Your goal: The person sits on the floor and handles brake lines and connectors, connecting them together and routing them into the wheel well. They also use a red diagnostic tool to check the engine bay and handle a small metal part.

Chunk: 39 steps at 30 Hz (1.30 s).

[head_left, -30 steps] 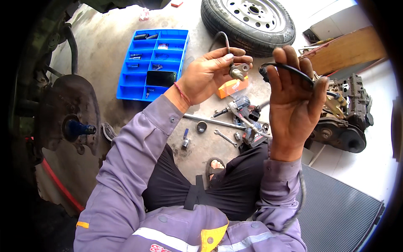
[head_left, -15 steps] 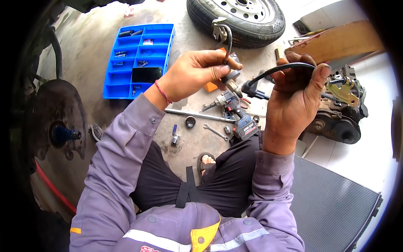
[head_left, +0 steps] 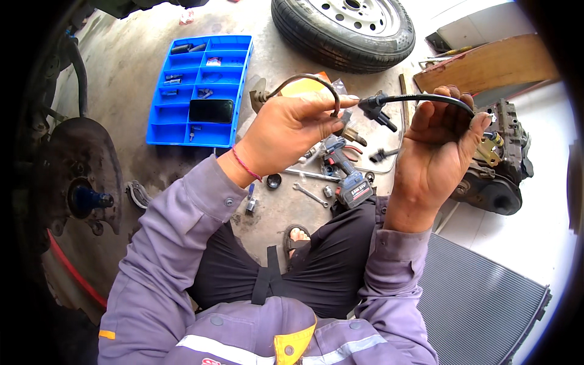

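Observation:
My left hand (head_left: 291, 135) is closed on a bent dark hose (head_left: 316, 79), pinched between thumb and fingers. A metal bracket (head_left: 259, 94) shows at the hose's far end, left of my knuckles. A brass-coloured metal fitting (head_left: 352, 135) points out below my fingertips. In my right hand (head_left: 435, 149) a black cable (head_left: 426, 97) runs over the curled fingers, held near the thumb. At the cable's left end a black plug-like sensor (head_left: 378, 111) hangs in the air, close to my left index fingertip. Another black connector (head_left: 383, 155) shows left of my right wrist; whether it joins the cable, I cannot tell.
A blue compartment tray (head_left: 159, 114) holds sockets and a phone (head_left: 211, 111). A cordless impact wrench (head_left: 353, 182) and a spanner (head_left: 311, 195) lie before my knees. Around stand a wheel (head_left: 347, 36), a brake disc-like plate (head_left: 85, 164), an engine (head_left: 502, 158) and a radiator (head_left: 480, 298).
My left hand has turned, swinging the hose's bracket end from far to the left. The black sensor has come away from the fitting's side. My right hand has shifted slightly right and nearer.

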Available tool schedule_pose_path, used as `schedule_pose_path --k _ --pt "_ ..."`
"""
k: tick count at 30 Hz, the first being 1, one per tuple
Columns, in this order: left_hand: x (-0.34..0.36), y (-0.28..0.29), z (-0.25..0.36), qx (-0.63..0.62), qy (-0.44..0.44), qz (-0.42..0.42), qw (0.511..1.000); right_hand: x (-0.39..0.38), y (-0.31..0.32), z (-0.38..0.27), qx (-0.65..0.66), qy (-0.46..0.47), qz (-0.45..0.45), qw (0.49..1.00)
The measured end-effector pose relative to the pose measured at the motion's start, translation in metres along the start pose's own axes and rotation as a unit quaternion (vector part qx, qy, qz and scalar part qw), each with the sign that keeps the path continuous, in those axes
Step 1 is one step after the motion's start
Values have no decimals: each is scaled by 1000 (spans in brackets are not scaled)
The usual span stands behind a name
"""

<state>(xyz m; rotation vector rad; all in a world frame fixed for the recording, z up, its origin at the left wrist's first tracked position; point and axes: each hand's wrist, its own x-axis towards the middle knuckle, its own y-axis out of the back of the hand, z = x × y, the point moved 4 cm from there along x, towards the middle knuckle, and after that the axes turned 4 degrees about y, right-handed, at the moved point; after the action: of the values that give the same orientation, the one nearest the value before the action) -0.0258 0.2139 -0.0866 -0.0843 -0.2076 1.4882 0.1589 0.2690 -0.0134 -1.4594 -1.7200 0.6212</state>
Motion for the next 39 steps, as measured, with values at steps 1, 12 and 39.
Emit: schedule_pose_path --k 1,12,39 --pt "2 -1 -3 3 -25 15 1000 -2 -3 -1 -1 -5 7 1000" --pt "4 -4 6 217 -57 -98 970 -6 -1 20 -45 -51 89 994" --pt "10 11 4 -94 114 -206 967 0 0 31 -338 -126 -203 910"
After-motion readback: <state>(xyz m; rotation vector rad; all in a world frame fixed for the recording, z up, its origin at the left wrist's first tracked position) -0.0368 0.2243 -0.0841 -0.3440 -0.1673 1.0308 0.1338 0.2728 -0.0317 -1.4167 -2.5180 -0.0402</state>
